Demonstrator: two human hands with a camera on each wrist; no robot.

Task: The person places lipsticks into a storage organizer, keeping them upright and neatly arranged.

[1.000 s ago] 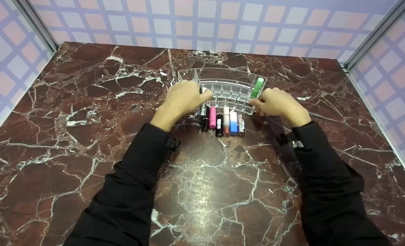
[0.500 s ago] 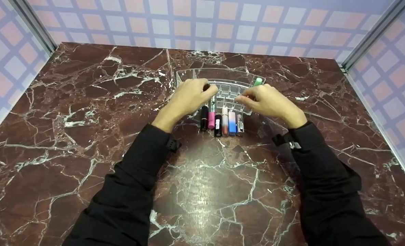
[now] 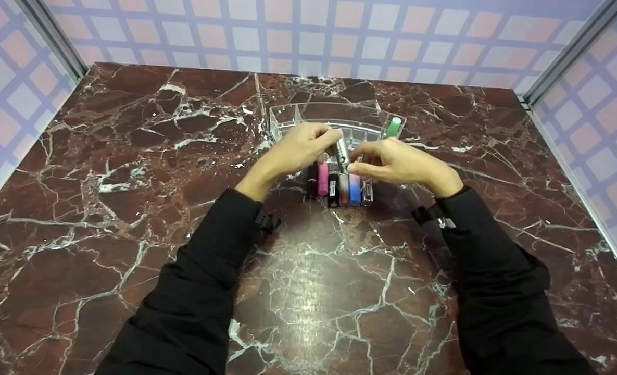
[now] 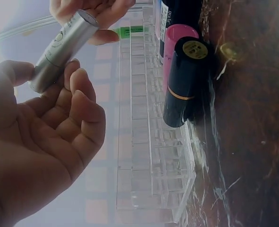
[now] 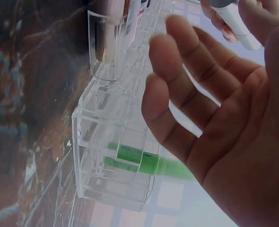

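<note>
In the head view my left hand holds a silver lipstick tube tilted above a row of lipsticks. The left wrist view shows the silver tube pinched between thumb and fingers. My right hand is at the tube's lower end, thumb and index finger apart beside it; contact is unclear. Its other fingers are loosely bent in the right wrist view. Below lie a black lipstick, a pink one, a blue-and-white one and others. Behind the hands stands a clear acrylic organizer.
A green tube stands in the organizer's right end compartment. Dark red marble-patterned tabletop lies all around. Checkered panels rise behind the table and at both sides.
My left hand has lifted the silver tube from the left end of the row and carried it right. My right hand has moved left from the organizer's right corner towards it.
</note>
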